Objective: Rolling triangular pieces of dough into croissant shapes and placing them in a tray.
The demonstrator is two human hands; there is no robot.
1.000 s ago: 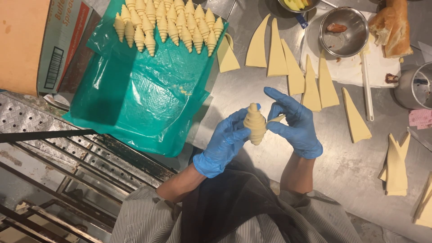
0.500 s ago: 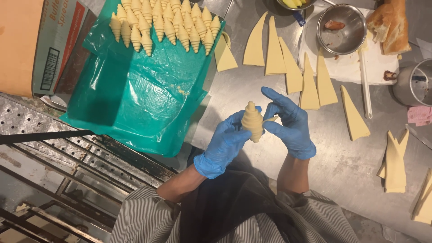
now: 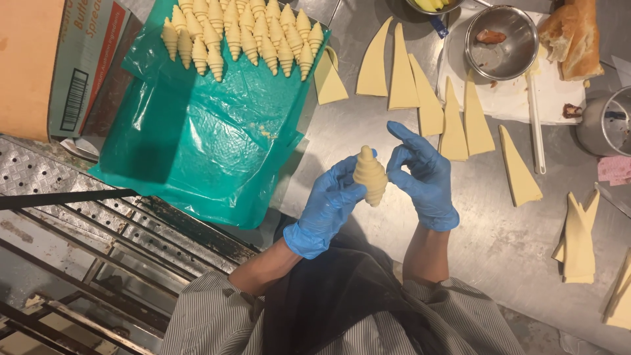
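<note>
Croissant (image 3: pixel 371 175) upright, tip pointing away

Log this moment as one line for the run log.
left hand: holds rolled dough piece | right hand: beside it, fingers apart | green plastic sheet: rows of rolled pieces | steel table: flat dough triangles

This was a bakery kitchen: a steel worktop (image 3: pixel 368 125) carried cut dough triangles (image 3: pixel 402 69), rows of rolled raw croissants (image 3: pixel 240 36) lay on a green plastic sheet (image 3: pixel 204 138), and a metal bowl (image 3: pixel 501 43) stood beside a wire rack (image 3: pixel 98 217).
</note>
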